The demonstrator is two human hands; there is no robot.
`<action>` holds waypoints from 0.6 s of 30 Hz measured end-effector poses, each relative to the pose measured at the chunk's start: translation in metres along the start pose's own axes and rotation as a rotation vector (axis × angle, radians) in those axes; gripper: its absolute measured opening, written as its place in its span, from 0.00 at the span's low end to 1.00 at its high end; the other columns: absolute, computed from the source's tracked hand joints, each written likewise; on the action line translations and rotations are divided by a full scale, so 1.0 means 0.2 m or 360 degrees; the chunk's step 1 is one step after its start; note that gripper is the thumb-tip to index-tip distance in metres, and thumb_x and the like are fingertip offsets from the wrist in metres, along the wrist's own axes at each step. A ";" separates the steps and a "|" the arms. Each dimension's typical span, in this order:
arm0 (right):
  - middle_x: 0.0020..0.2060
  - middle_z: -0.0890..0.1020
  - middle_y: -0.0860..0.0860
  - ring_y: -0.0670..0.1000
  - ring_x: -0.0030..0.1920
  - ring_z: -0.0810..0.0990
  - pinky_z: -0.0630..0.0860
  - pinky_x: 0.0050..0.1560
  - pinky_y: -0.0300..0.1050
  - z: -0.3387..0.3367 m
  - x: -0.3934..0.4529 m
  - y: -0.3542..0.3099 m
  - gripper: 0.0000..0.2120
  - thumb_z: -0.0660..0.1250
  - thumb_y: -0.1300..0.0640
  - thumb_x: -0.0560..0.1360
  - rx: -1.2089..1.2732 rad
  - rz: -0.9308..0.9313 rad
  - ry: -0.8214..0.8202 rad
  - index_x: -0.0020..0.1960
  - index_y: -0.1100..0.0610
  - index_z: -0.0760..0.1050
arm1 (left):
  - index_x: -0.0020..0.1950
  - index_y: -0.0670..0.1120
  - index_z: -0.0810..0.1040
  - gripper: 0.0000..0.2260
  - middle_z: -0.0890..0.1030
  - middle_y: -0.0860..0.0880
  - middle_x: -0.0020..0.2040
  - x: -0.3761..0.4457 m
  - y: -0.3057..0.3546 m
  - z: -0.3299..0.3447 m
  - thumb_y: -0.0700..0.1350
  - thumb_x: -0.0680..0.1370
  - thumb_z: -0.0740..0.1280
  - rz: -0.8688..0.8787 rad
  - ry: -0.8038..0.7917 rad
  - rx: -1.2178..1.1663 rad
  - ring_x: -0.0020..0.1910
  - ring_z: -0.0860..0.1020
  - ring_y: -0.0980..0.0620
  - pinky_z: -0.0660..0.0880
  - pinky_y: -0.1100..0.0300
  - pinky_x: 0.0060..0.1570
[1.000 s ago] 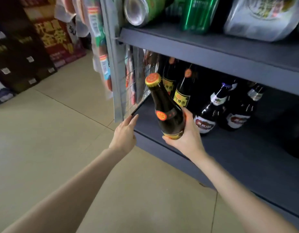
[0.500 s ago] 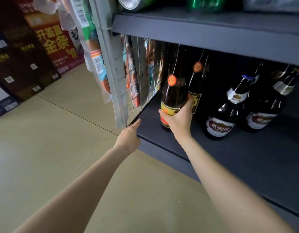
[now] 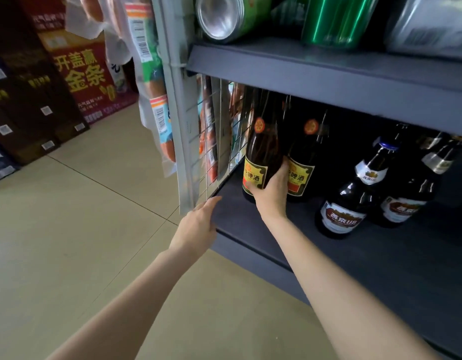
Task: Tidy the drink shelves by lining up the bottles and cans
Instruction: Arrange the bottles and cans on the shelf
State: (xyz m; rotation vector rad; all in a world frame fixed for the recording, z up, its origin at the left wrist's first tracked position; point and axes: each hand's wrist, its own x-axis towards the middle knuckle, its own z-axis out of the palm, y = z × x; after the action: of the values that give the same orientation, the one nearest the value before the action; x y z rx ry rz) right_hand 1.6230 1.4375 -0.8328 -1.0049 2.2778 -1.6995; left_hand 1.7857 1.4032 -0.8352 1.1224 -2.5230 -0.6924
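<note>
A dark bottle with a yellow label [image 3: 261,152] stands upright at the left end of the lower grey shelf [image 3: 380,261], beside the wire side panel. My right hand [image 3: 272,189] grips its lower body. A second yellow-label bottle [image 3: 303,162] stands just to its right, touching or nearly so. Two dark beer bottles with red and white labels [image 3: 354,193] [image 3: 411,193] stand further right. My left hand [image 3: 197,227] rests with straight fingers on the shelf's front left corner, holding nothing.
The upper shelf [image 3: 315,74] carries a can lying on its side [image 3: 224,16], a green can [image 3: 336,19] and a pale bag. Packaged snacks [image 3: 152,81] hang on the wire end panel [image 3: 216,141]. Dark stacked cartons [image 3: 43,105] line the tiled floor at left.
The bottle, held tilted in front of the shelf a second ago, now stands upright on it at the left end. My right hand still grips it. My left hand has stayed by the shelf corner.
</note>
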 end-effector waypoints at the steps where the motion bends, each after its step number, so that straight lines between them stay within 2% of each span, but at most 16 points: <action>1: 0.72 0.62 0.55 0.53 0.73 0.60 0.56 0.72 0.41 -0.06 -0.06 -0.02 0.42 0.74 0.62 0.68 -0.0034 -0.0022 -0.0056 0.74 0.61 0.53 | 0.69 0.46 0.67 0.27 0.77 0.46 0.60 -0.02 0.02 -0.04 0.31 0.71 0.56 0.0104 0.0153 -0.0016 0.58 0.76 0.45 0.73 0.54 0.54; 3: 0.70 0.65 0.53 0.50 0.69 0.66 0.64 0.69 0.43 -0.21 -0.21 -0.09 0.37 0.72 0.64 0.70 -0.0062 -0.0102 -0.0173 0.73 0.59 0.57 | 0.64 0.45 0.72 0.22 0.77 0.47 0.54 -0.07 0.07 -0.15 0.34 0.71 0.55 0.0346 0.0392 -0.0041 0.52 0.78 0.48 0.72 0.60 0.49; 6: 0.61 0.67 0.46 0.42 0.61 0.71 0.69 0.62 0.35 -0.46 -0.39 -0.28 0.30 0.71 0.65 0.71 -0.0141 -0.0497 -0.0310 0.68 0.52 0.62 | 0.59 0.43 0.72 0.18 0.76 0.46 0.51 -0.11 0.18 -0.38 0.37 0.71 0.53 0.0719 0.0677 0.0032 0.48 0.75 0.50 0.68 0.66 0.47; 8: 0.60 0.66 0.43 0.41 0.59 0.71 0.70 0.61 0.32 -0.59 -0.39 -0.43 0.27 0.70 0.65 0.72 -0.0195 -0.0847 -0.0320 0.66 0.52 0.64 | 0.57 0.41 0.73 0.16 0.75 0.44 0.51 -0.09 0.27 -0.53 0.35 0.71 0.56 0.0905 0.0856 0.0098 0.47 0.73 0.50 0.67 0.65 0.49; 11: 0.59 0.66 0.45 0.46 0.59 0.72 0.71 0.60 0.33 -0.75 -0.30 -0.66 0.22 0.66 0.62 0.73 -0.0259 -0.1220 -0.0228 0.65 0.56 0.65 | 0.56 0.39 0.74 0.16 0.75 0.41 0.52 -0.01 0.45 -0.73 0.33 0.70 0.58 0.1070 0.1070 0.0166 0.49 0.72 0.45 0.69 0.57 0.51; 15: 0.59 0.67 0.50 0.46 0.56 0.73 0.73 0.57 0.34 -0.92 -0.16 -0.87 0.21 0.66 0.61 0.74 -0.0374 -0.1326 -0.0085 0.65 0.56 0.65 | 0.58 0.38 0.73 0.16 0.74 0.39 0.55 0.13 0.72 -0.94 0.35 0.70 0.61 0.1051 0.1082 0.0344 0.52 0.73 0.40 0.71 0.49 0.51; 18: 0.58 0.67 0.50 0.45 0.55 0.71 0.73 0.56 0.36 -1.02 -0.05 -0.94 0.23 0.69 0.63 0.72 -0.0478 -0.1228 -0.0008 0.64 0.58 0.66 | 0.60 0.38 0.71 0.17 0.71 0.38 0.60 0.24 0.88 -1.04 0.40 0.72 0.61 0.0792 0.0921 0.0544 0.57 0.70 0.38 0.69 0.49 0.55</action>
State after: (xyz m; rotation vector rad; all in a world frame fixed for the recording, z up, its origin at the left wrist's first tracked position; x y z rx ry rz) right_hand 1.6161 1.5795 -0.5949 -2.1620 2.3416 -1.5486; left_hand 1.7388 1.4057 -0.5632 0.6060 -2.2892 0.1807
